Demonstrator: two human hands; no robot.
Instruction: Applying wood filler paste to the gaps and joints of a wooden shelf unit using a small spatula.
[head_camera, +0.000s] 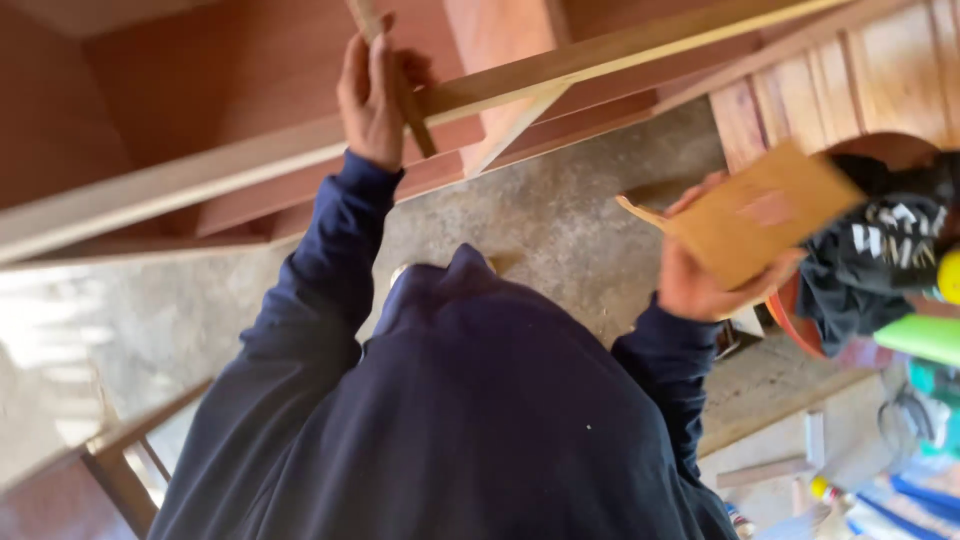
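My left hand (372, 95) reaches up and grips a thin wooden slat (415, 120) where it crosses a long pale wooden rail (560, 68) on a reddish-brown wooden cabinet frame (200, 90). My right hand (705, 275) holds a folded sheet of tan sandpaper (760, 215) out to the right, tilted, away from the frame. Both arms wear dark blue sleeves, and my dark blue hooded top fills the lower middle of the view.
A rough concrete floor (540, 220) lies below the frame. At the right stand upright wooden boards (850, 80), a dark cloth (870, 270) draped over a round red container (800, 325), and green and yellow items. Wood offcuts and bottles lie at lower right.
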